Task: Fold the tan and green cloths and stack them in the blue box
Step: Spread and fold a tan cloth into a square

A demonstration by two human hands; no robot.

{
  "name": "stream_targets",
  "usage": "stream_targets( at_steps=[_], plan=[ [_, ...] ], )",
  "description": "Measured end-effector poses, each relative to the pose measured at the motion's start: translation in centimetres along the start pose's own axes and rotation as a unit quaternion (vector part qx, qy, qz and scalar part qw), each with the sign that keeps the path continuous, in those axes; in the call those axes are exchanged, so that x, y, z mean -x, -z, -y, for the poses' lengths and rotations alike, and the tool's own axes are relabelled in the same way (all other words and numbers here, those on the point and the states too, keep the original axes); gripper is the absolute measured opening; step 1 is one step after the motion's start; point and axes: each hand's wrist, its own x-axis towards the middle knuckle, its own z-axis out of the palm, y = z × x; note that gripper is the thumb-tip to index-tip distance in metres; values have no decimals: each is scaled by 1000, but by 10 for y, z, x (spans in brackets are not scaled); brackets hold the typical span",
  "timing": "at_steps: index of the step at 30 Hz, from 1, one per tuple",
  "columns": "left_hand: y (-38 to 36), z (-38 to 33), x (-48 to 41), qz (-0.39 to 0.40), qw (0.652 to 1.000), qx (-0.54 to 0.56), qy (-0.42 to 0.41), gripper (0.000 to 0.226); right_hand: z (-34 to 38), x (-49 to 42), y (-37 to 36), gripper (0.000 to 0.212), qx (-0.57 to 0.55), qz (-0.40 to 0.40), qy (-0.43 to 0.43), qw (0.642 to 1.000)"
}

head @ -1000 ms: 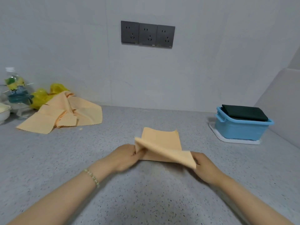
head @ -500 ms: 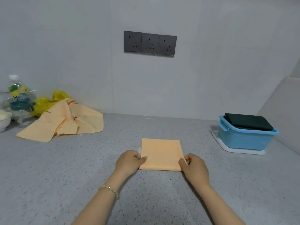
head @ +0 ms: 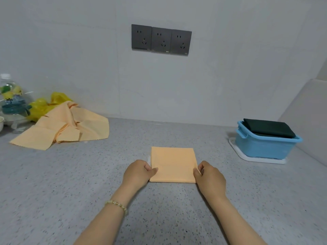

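A folded tan cloth (head: 173,163) lies flat on the grey speckled counter in front of me. My left hand (head: 137,172) pinches its near left edge, thumb on top. My right hand (head: 209,175) pinches the near right edge the same way. A loose pile of unfolded tan cloths (head: 69,126) lies at the back left. The blue box (head: 265,145) stands at the right on a white tray, with a folded dark green cloth (head: 267,127) on top of its contents.
A clear water bottle (head: 8,96) and a yellow plastic bag (head: 42,105) stand behind the cloth pile at the far left. A white bowl's rim (head: 1,121) shows at the left edge. Three dark wall sockets (head: 161,39) sit above the counter. A wall panel rises behind the box.
The lifted half of the tan cloth came down over the other half, so it now lies flat as a smaller rectangle. Both hands stayed at its near corners.
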Motion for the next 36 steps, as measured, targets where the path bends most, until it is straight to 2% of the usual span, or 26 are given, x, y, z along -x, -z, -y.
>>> stream_targets(
  at_steps=[3, 5, 7, 9, 11, 14, 18, 29, 36],
  plan=[
    [1, -2, 5, -24, 1000, -10, 0, 28, -3, 2, 5, 24, -14, -13, -2, 1000],
    [2, -4, 9, -56, 998, -28, -6, 34, -5, 3, 10, 24, -53, -51, 10, 997],
    [3, -8, 9, -116, 992, -43, -34, 39, 1, 2, 15, 17, -88, -101, 54, 990],
    [4, -15, 0, -146, 985, -29, -87, 45, 18, -5, 16, 20, -87, -97, 121, 984],
    [1, -27, -14, -86, 987, -56, -123, 51, 40, -15, 10, 32, -78, -26, 158, 984],
    [-9, -40, -32, 14, 980, -156, -122, 51, 69, -32, -9, 46, -34, 102, 147, 983],
    [-29, -33, -42, 65, 969, -211, -109, 50, 77, -40, -35, 47, 30, 174, 149, 973],
    [-40, -15, -52, 81, 947, -287, -119, 62, 23, -53, -36, 61, 78, 201, 102, 971],
    [-33, -12, -25, 141, 941, -277, -136, 108, 3, -32, -19, 69, 77, 219, 127, 964]
  ],
)
